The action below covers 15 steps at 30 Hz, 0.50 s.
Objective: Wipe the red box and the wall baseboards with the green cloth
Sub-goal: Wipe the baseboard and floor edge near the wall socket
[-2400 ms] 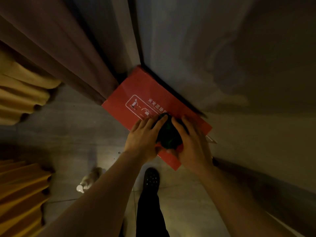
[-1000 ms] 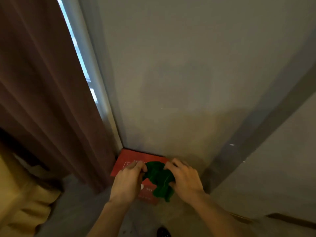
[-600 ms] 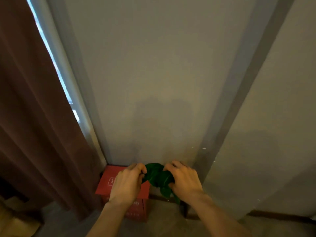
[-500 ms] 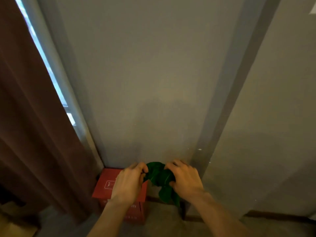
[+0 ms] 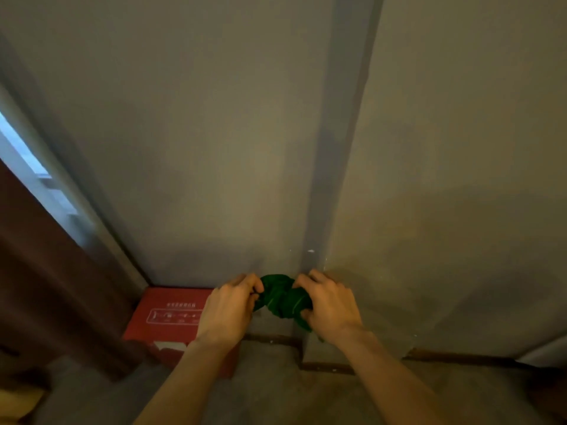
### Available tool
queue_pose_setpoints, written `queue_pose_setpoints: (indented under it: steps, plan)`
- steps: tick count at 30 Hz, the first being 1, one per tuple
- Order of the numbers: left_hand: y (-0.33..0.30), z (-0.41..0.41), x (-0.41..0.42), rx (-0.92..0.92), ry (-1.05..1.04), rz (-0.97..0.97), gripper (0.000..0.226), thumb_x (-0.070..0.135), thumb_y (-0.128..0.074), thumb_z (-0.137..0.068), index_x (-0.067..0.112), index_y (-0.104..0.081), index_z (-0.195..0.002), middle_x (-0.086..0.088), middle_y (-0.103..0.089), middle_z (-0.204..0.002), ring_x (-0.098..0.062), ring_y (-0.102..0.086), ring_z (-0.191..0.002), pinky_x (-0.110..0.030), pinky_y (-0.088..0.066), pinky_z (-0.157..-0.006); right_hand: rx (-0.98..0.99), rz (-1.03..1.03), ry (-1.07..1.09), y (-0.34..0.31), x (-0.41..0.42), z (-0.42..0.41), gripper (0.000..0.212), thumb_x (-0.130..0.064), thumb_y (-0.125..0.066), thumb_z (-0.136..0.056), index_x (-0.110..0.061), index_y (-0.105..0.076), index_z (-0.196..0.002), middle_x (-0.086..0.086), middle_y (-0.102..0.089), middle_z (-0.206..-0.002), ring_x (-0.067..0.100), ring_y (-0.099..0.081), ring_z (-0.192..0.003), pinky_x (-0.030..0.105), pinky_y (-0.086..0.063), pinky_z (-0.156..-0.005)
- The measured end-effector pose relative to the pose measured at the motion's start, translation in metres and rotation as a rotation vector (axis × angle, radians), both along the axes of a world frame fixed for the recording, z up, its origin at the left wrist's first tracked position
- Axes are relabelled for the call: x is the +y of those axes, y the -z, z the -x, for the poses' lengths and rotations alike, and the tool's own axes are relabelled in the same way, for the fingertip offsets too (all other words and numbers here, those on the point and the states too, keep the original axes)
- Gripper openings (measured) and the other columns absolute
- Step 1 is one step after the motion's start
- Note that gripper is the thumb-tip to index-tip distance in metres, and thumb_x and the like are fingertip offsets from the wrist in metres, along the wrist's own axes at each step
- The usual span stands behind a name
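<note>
In front of a grey wall (image 5: 214,133), low in the view, both hands hold one bunched green cloth (image 5: 283,297) between them. The left hand (image 5: 228,308) has its fingers curled and pinches the left end of the cloth. The right hand (image 5: 329,303) is also curled, and it grips the right end, with a small part of the cloth hanging below its palm. The cloth is in the air, away from the floor (image 5: 270,391), and it is to the right of the red box (image 5: 167,320). This box stands on the floor at the left, in the corner where the wall meets a dark brown curtain (image 5: 55,286). The left hand covers the right edge of the box in the view; whether it touches the box, I cannot tell. A brown baseboard (image 5: 460,357) runs along the bottom of the wall, below and to the right of the hands. A vertical grey strip (image 5: 340,133) goes up the wall just behind the cloth. A narrow bright window opening (image 5: 27,167) shows at the far left.
</note>
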<state>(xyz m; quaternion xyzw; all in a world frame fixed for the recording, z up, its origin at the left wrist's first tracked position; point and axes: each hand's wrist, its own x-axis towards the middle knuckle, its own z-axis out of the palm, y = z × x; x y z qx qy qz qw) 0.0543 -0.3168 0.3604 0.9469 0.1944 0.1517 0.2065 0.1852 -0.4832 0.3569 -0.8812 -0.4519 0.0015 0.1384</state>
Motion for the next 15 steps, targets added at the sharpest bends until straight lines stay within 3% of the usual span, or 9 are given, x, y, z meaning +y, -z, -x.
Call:
queue_pose_setpoints:
  steps: [12, 15]
  plan:
    - [0.060, -0.010, -0.027, 0.109, -0.013, 0.088, 0.019, 0.005, -0.063, -0.090, 0.020, -0.063, -0.101, -0.003, -0.067, -0.103, -0.026, -0.066, -0.087, -0.043, -0.052, -0.068, 0.128, 0.043, -0.052, 0.065, -0.025, -0.013, 0.045, -0.023, -0.073, -0.072, -0.034, -0.054, -0.111, -0.005, -0.054, -0.110, 0.026, -0.059, -0.101, 0.036, -0.049, -0.069]
    - [0.078, -0.009, -0.020, 0.113, -0.009, 0.110, 0.019, 0.003, -0.064, -0.089, 0.018, -0.064, -0.099, -0.002, -0.068, -0.102, -0.026, -0.066, -0.083, -0.037, -0.049, -0.064, 0.153, 0.058, -0.056, 0.085, -0.019, -0.012, 0.045, -0.022, -0.075, -0.071, -0.033, -0.054, -0.109, -0.006, -0.055, -0.108, 0.025, -0.058, -0.100, 0.034, -0.047, -0.066]
